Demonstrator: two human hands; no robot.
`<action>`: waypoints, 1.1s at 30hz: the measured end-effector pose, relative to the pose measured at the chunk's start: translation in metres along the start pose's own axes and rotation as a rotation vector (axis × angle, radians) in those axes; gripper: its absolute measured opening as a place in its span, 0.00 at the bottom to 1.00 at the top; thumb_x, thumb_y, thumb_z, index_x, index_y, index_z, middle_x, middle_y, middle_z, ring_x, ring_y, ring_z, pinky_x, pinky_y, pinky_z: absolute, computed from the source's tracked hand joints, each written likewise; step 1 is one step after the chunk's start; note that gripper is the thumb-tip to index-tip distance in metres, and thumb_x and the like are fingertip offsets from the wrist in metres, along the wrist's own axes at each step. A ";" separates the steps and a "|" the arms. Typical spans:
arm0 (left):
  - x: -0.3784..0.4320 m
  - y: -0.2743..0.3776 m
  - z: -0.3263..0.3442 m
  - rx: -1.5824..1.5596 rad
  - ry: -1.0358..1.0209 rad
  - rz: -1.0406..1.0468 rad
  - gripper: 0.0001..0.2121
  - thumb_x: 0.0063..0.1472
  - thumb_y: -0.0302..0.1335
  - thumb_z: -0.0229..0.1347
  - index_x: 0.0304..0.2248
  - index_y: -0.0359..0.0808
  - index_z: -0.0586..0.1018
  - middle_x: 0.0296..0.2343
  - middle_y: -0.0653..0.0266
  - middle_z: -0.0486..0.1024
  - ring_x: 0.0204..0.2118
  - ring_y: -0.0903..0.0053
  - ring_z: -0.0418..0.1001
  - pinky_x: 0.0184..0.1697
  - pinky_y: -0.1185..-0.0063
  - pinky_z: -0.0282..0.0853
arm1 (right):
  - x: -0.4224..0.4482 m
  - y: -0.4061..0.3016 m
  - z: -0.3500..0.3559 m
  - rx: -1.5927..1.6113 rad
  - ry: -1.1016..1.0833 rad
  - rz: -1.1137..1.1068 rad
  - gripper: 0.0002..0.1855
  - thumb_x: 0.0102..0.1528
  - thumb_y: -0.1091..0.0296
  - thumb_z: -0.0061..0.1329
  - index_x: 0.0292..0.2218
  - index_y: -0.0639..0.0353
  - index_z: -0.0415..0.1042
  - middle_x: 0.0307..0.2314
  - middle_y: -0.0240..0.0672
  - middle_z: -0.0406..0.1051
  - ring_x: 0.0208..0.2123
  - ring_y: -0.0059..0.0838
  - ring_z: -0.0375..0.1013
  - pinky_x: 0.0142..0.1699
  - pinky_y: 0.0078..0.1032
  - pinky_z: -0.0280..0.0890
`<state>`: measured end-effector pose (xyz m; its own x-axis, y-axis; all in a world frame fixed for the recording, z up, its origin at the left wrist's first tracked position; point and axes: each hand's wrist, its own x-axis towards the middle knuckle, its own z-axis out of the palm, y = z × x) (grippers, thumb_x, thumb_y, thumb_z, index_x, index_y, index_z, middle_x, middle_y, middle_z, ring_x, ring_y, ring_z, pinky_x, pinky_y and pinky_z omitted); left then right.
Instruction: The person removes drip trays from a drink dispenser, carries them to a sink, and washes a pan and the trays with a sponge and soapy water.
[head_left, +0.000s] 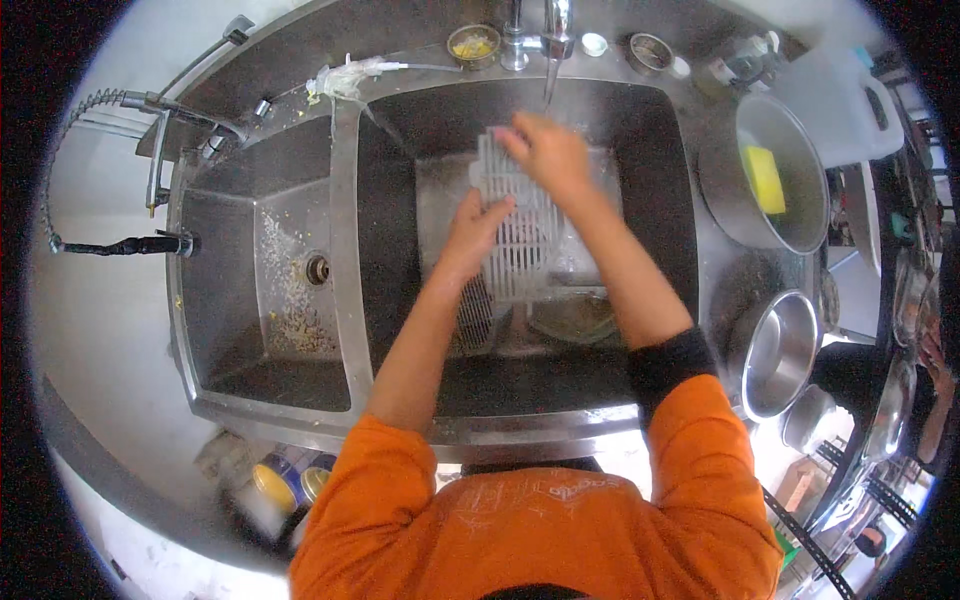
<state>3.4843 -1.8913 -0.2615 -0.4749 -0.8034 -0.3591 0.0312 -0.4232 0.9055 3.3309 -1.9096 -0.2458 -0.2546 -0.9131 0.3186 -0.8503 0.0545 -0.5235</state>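
Observation:
A pale slatted plastic grate (517, 247) is held over the right basin of a stainless steel double sink (645, 150). My left hand (476, 232) grips the grate's left side, thumb on top of the slats. My right hand (551, 157) lies over the grate's upper end with curled fingers. A small pinkish patch shows at its fingertips, too blurred to identify. Water runs in a thin stream from the faucet (559, 34) just beyond that hand. Below the grate, a dark ribbed piece (475, 315) and a shallow clear container (574, 319) lie in the basin.
Food scraps (292, 300) litter the left basin around its drain (318, 270). A hose sprayer (127, 246) hangs at left. On the right stand a large pot (720, 172) with a yellow sponge (765, 180), a steel bowl (780, 356) and a plastic jug (832, 105). Another person's arm (937, 390) shows far right.

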 end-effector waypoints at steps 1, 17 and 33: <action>0.000 0.000 0.000 -0.015 -0.010 0.009 0.16 0.53 0.29 0.51 0.39 0.29 0.65 0.32 0.61 0.70 0.32 0.79 0.68 0.35 0.80 0.64 | -0.014 -0.006 0.004 0.040 0.047 -0.064 0.19 0.49 0.47 0.40 0.25 0.55 0.66 0.19 0.43 0.69 0.22 0.45 0.69 0.26 0.38 0.63; 0.024 -0.006 -0.007 -0.450 -0.054 -0.186 0.17 0.51 0.31 0.51 0.41 0.34 0.66 0.31 0.62 0.72 0.30 0.73 0.72 0.33 0.75 0.69 | -0.023 -0.001 -0.019 0.560 0.064 0.274 0.15 0.46 0.58 0.49 0.21 0.62 0.64 0.17 0.43 0.66 0.20 0.39 0.67 0.26 0.29 0.60; 0.027 0.005 -0.006 -0.387 0.408 0.238 0.15 0.54 0.28 0.49 0.39 0.32 0.63 0.34 0.60 0.69 0.34 0.74 0.69 0.36 0.76 0.66 | -0.092 -0.028 -0.015 0.237 -0.050 0.182 0.15 0.50 0.60 0.45 0.34 0.62 0.59 0.23 0.49 0.65 0.28 0.51 0.67 0.31 0.38 0.62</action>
<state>3.4768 -1.9175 -0.2681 -0.0431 -0.9580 -0.2834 0.4487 -0.2720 0.8513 3.3718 -1.8210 -0.2487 -0.3654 -0.9159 0.1663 -0.6600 0.1290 -0.7401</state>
